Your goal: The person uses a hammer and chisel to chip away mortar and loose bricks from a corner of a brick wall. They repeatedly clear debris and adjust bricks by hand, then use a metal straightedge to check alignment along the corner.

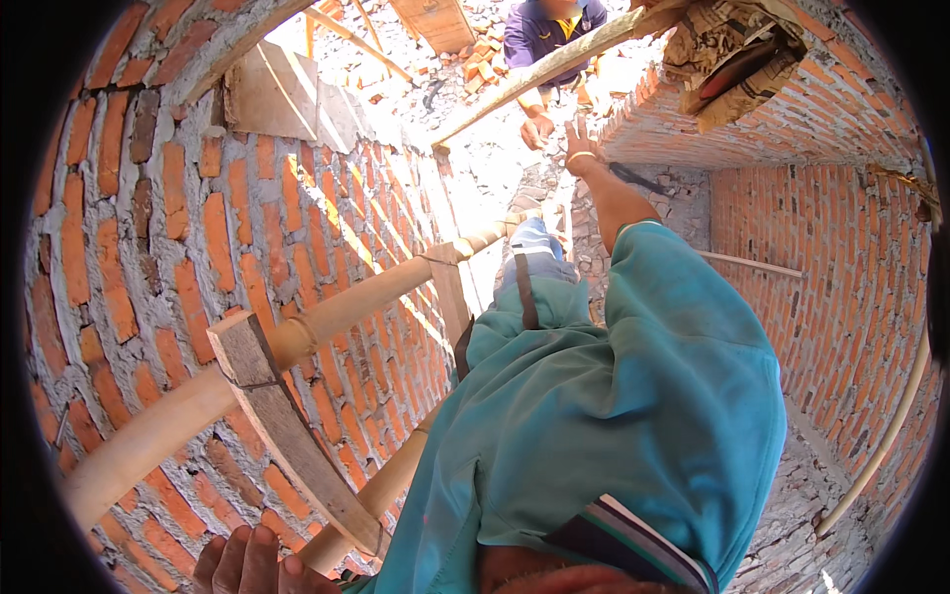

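I look down from a bamboo scaffold between red brick walls. My right hand (582, 144) is stretched far out with its fingers spread and nothing in it, a band at the wrist and a teal sleeve (683, 396) on the arm. Just beyond it is the raised hand (537, 129) of a person in a purple shirt (539, 30) standing below. My left hand (252, 564) shows only its knuckles at the bottom edge, beside a lower bamboo pole (386, 490) and a wooden plank (287, 426). What it grips is hidden.
A thick bamboo pole (178, 416) runs across the left brick wall (198, 218), with the plank tied to it. Another pole (534, 74) slants across above. A curved brick wall (841, 297) stands at the right. Rubble and loose bricks (485, 54) lie on the ground below.
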A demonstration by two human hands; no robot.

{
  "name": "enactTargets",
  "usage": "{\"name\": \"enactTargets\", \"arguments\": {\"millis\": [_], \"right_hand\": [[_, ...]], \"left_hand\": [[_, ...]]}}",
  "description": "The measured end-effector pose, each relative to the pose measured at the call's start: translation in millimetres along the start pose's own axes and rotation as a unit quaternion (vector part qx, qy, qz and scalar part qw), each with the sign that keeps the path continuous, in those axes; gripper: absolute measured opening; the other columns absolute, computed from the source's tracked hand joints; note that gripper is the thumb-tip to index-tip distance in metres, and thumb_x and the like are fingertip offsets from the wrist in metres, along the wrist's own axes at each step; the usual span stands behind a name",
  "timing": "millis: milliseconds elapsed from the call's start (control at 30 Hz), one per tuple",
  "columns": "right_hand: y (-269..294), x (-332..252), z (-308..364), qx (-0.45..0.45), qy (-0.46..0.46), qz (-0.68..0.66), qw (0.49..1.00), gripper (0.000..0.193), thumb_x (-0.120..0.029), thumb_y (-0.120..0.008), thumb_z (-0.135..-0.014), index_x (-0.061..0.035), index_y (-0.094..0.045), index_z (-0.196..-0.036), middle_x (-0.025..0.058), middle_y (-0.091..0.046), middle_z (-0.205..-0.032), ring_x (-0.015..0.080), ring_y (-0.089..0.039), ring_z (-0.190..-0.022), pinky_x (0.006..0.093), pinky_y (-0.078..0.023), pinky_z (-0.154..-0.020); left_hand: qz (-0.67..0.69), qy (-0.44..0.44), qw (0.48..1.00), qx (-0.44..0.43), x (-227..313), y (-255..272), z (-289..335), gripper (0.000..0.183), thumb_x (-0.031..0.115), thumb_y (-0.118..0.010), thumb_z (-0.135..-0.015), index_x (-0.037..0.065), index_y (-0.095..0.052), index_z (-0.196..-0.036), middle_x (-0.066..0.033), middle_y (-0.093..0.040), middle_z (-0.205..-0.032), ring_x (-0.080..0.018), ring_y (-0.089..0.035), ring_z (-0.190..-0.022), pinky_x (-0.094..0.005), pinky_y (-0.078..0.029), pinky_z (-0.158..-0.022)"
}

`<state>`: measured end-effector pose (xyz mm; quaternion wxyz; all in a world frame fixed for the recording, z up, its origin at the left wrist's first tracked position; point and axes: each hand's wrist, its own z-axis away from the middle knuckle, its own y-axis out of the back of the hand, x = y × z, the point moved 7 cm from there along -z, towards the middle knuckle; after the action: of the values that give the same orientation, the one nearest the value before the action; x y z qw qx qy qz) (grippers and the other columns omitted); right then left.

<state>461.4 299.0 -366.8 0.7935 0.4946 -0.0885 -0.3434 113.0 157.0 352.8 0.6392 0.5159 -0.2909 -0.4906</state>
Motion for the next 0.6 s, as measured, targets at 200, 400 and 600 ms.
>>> {"name": "enactTargets", "arguments": {"millis": [200,400,600], "right_hand": [[-2.5,-27.7,1.7,-0.029,0.134,0.057,0.989,0.034,-0.025,-0.061,-0.1,-0.0201,-0.059,-0.134,0.0118,-0.05,-0.145,0.0336,-0.049,-0.134,0.0562,-0.04,-0.106],[58.6,-49.9,117.6,0.095,0.291,-0.188,0.933,0.022,-0.029,-0.054,-0.104,-0.009,-0.062,-0.11,0.0206,-0.07,-0.088,0.0427,-0.067,-0.084,0.052,-0.051,-0.074],[180.5,-107.6,272.4,0.076,0.402,-0.26,0.875,0.02,-0.025,-0.052,-0.105,-0.0065,-0.06,-0.109,0.0185,-0.068,-0.08,0.0399,-0.067,-0.072,0.0487,-0.052,-0.064]], "left_hand": [[0.038,0.03,0.999,-0.014,-20.8,-9.8,-10.3,0.031,0.021,-0.065,-0.1,-0.006,-0.066,-0.114,-0.0231,-0.073,-0.095,-0.0364,-0.073,-0.084,-0.0451,-0.061,-0.07],[0.131,0.089,0.983,0.096,-50.1,-36.4,-11.8,0.03,0.021,-0.065,-0.098,-0.005,-0.068,-0.113,-0.027,-0.073,-0.103,-0.0388,-0.073,-0.091,-0.0475,-0.059,-0.077],[0.307,0.203,0.916,0.158,-78.0,-94.4,-49.3,0.037,0.02,-0.064,-0.098,0.002,-0.061,-0.131,-0.0238,-0.063,-0.131,-0.0408,-0.062,-0.122,-0.0498,-0.051,-0.1]]}}
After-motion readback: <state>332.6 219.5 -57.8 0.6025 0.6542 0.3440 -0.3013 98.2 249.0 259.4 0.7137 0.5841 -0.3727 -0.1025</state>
